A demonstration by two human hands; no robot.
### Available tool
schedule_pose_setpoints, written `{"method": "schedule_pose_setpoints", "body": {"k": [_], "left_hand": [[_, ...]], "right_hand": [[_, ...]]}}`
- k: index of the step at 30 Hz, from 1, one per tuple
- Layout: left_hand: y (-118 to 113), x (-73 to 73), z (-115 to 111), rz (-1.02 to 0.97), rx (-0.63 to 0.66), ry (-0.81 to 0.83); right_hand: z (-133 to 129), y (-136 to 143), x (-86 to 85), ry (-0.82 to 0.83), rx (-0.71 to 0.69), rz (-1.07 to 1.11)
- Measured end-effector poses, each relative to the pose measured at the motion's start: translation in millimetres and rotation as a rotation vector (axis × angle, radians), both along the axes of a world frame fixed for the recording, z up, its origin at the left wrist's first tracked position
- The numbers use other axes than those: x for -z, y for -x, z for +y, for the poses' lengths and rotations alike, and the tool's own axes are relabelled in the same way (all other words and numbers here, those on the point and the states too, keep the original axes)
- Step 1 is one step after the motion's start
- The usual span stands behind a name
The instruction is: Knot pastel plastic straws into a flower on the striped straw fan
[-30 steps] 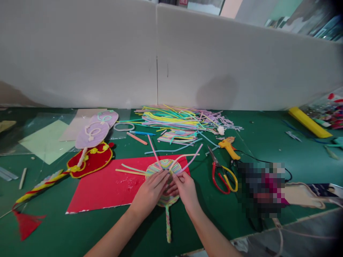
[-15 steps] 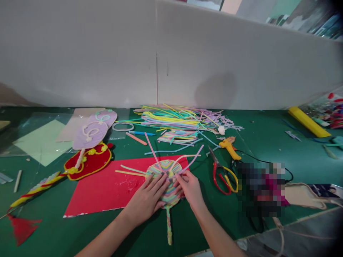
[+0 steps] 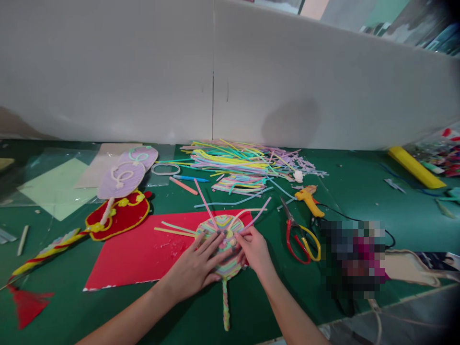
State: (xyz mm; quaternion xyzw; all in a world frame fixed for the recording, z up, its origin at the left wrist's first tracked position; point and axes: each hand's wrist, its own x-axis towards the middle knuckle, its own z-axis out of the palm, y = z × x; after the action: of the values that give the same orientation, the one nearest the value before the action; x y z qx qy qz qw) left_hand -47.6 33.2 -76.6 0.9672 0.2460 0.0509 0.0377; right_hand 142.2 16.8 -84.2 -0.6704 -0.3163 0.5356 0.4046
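Observation:
A round fan (image 3: 234,269) striped in pastel pipe cleaners lies on a red sheet (image 3: 136,251), its twisted handle (image 3: 225,309) toward me. My left hand (image 3: 194,268) rests on the fan's left half, fingers stretched out flat. At the right edge, my right hand (image 3: 256,250) pinches the lower end of a lilac pipe cleaner (image 3: 261,211) between thumb and fingers. A pink pipe cleaner (image 3: 204,201), a cream one and two pale ones (image 3: 174,232) stick out from the fan's middle and left side. My fingers partly hide the small raised piece at its centre.
Many loose pipe cleaners (image 3: 230,160) are heaped by the wall. Scissors (image 3: 300,235) and a yellow glue gun (image 3: 309,200) lie to the right, near a blurred patch. Leftward are a lilac-and-red fan-like piece (image 3: 124,179) and a red tassel (image 3: 28,306).
The camera view has shifted slightly. Both hands stay on the fan with almost the same hold; the lilac pipe cleaner's free tip sits slightly lower and further left.

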Motion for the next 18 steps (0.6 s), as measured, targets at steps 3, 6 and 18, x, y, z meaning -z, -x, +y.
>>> {"method": "schedule_pose_setpoints", "body": {"k": [3, 6, 18], "left_hand": [[2, 1.8, 1, -0.006, 0.02, 0.003], [4, 5.1, 2, -0.006, 0.034, 0.01], [7, 2.5, 4, -0.013, 0.011, 0.128]], "right_hand": [[-1, 0, 0.1, -0.017, -0.028, -0.05], [-6, 2, 2.8, -0.125, -0.03, -0.233], [-17, 10, -2.0, -0.401, -0.099, -0.829]]}}
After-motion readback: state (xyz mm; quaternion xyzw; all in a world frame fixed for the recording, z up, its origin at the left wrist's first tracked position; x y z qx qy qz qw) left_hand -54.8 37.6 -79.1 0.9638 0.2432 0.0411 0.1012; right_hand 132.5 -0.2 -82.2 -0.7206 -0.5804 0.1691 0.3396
